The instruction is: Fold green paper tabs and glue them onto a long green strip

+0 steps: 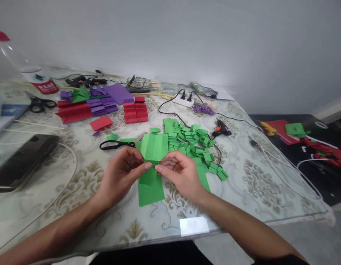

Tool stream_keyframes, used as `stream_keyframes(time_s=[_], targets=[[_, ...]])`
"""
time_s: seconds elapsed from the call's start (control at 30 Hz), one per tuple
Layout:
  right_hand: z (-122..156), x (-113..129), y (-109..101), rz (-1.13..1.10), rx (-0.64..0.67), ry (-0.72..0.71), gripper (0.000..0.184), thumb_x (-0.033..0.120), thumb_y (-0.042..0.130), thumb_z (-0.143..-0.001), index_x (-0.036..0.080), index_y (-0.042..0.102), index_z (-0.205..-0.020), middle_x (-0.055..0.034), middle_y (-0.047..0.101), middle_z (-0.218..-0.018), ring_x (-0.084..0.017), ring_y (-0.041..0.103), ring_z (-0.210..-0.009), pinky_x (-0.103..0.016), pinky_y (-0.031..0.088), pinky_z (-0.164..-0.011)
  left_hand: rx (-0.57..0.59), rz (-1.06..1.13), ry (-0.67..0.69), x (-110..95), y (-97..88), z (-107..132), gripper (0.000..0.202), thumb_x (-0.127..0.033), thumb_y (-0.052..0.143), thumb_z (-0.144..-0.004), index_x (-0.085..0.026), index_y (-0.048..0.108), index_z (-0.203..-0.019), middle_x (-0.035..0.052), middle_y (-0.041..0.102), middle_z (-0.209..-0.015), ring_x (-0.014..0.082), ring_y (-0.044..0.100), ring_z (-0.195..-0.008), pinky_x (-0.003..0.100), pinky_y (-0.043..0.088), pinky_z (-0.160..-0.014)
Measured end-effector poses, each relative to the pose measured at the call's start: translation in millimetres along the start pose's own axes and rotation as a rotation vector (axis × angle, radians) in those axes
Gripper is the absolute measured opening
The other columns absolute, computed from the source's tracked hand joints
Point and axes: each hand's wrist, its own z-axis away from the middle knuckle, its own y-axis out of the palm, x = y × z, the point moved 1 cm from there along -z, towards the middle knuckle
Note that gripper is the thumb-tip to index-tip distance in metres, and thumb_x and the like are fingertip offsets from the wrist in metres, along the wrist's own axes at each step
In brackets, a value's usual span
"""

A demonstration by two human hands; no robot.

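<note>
Nearest to the person, a small white rectangle (194,226) lies at the front edge of the tabletop (225,217). A little farther, in the middle, is the green paper (154,145), between the two hands. The left hand (120,173) and the right hand (184,176) both pinch it with thumb and fingertips at a cross fold, the thumbs almost meeting. The upper part shows creases; below the thumbs a flat green part (151,195) reaches toward the person.

I judge that this paper is very light, rather stiff like thin card, and not slippery. It can crease or tear in a wrong place, so a gentle pinch at both ends of the fold seems the best hold.

The fingers hide the fold itself, and I cannot tell if the flat part belongs to the same sheet. Just beyond the left hand lie black-handled scissors (116,144), their blades partly covered by green paper. Beyond the right hand is a heap of small folded green pieces (191,140), too crowded to count, and near it a black and orange glue gun (221,129). Farther stand red folded pieces (135,110) and a white power strip (183,99). Toward the wall, the dark tools among the cables (87,80) are hard to make out, and the bottle (38,75) is cut by the picture's left edge.
</note>
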Motion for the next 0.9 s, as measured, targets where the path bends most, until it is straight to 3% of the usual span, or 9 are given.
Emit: stream_keyframes(time_s=[0.17,0.43,0.63,0.73,0.9], targets=[[-1,4,-1,0.015,-0.027,0.024,0.029,0.039,0.089,-0.072,0.022,0.067,-0.08,0.0015,0.071,-0.07,-0.016,0.07,-0.066,-0.032,0.062,-0.07,0.025,0.082,-0.045,0,1.2,1,0.021,-0.025,0.08,-0.084,-0.021,0.059,-0.088,-0.0027,0.066,-0.075,0.0127,0.065,-0.066,0.021,0.052,-0.058],[-4,4,-3,0.025,-0.043,0.039,0.026,0.039,0.089,-0.071,0.022,0.071,-0.079,0.0014,0.072,-0.071,-0.016,0.07,-0.065,-0.031,0.062,-0.067,0.029,-0.023,-0.018,-6,1.2,0,0.017,-0.023,0.078,-0.085,-0.02,0.062,-0.08,-0.0056,0.058,-0.065,0.0075,0.054,-0.053,0.017,0.044,-0.048],[-3,6,-3,0.041,-0.001,-0.004,0.018,0.04,0.076,-0.086,0.022,0.075,-0.087,0.0003,0.073,-0.074,-0.015,0.071,-0.066,-0.032,0.063,-0.069,0.069,-0.004,-0.057,-5,-2.9,3,0.015,-0.025,0.08,-0.084,-0.021,0.066,-0.091,-0.0024,0.067,-0.075,0.0121,0.065,-0.066,0.02,0.052,-0.059],[-3,5,-4,0.058,0.006,-0.018,0.014,0.035,0.076,-0.085,0.023,0.074,-0.09,0.0001,0.072,-0.078,-0.016,0.07,-0.07,-0.031,0.063,-0.07,0.116,-0.03,-0.048,-3,-6.4,3,0.011,-0.032,0.073,-0.09,-0.022,0.071,-0.094,0.0,0.069,-0.08,0.0141,0.066,-0.071,0.022,0.052,-0.062],[-2,0,-5,0.141,0.015,-0.076,0.007,0.026,0.07,-0.087,0.023,0.069,-0.094,-0.0009,0.07,-0.081,-0.016,0.068,-0.075,-0.031,0.06,-0.07,0.15,-0.036,-0.043,-3,-10.1,3,0.021,-0.037,0.059,-0.1,-0.023,0.074,-0.093,0.0015,0.069,-0.082,0.0159,0.064,-0.077,0.025,0.052,-0.07]])
